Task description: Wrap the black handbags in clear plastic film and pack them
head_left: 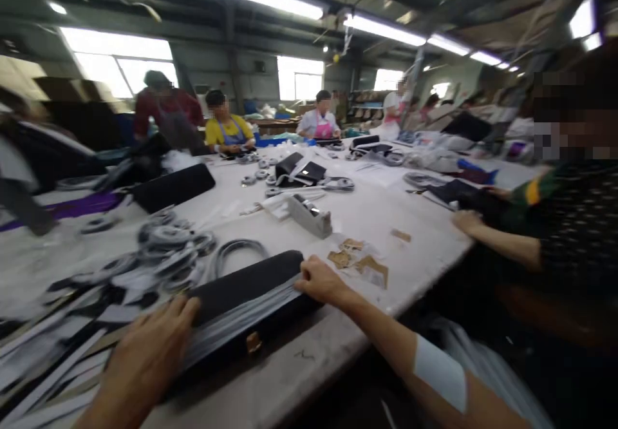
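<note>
A long black bag (251, 281) lies at the table's near edge, with a pale, shiny strip of film or lining (241, 316) along its length. A small brass-coloured clasp (253, 342) shows on its near side. My left hand (149, 345) is wrapped over the bag's left end, its fingertips on the dark top. At the opposite end, the closed fingers of my right hand (321, 281) pinch the bag's edge beside the pale strip. A white patch (440, 372) covers part of my right forearm.
A grey tape dispenser (309, 216) and torn brown paper scraps (369, 268) lie beyond the bag. Rolled grey straps (168, 242) are heaped at left on the white table (376, 216). A co-worker's hand (467, 221) rests at the right edge; several people work farther back.
</note>
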Tool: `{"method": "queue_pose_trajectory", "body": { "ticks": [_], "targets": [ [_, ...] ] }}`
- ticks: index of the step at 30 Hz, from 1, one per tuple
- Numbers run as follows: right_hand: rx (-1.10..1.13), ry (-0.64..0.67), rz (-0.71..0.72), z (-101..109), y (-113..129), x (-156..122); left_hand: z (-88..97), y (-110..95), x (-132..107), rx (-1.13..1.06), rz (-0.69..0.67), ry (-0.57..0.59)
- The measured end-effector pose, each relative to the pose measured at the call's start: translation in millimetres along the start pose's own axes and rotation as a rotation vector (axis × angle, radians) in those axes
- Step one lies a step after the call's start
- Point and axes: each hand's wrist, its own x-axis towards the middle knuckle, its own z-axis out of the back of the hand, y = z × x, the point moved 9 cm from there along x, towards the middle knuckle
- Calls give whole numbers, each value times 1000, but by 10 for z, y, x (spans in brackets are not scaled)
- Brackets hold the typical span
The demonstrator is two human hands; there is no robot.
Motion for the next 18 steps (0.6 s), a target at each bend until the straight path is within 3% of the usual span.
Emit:
{"method": "queue_pose_trajectory", "body": {
  "ticks": [2, 6, 8, 10, 13, 18],
  "targets": [
    [30, 19, 20, -53, -40, 22, 34, -192, -57, 31, 3, -2],
    [44, 26, 39, -78, -71, 11, -82, -1108, 53, -221, -238, -64],
    [45, 19, 41, -67, -84, 9, -192, -1417, 98, -261, -308, -104],
    [50, 11, 41, -58, -96, 16, -313, -1528, 140, -260, -308, -129],
    [66, 11, 46, -57, -100, 27, -443, -1486, 190, -237, -250, -132],
    [108, 24, 49, -39, -136, 24, -464, -1441, 195, -176, -195, -172]
  ]
}}
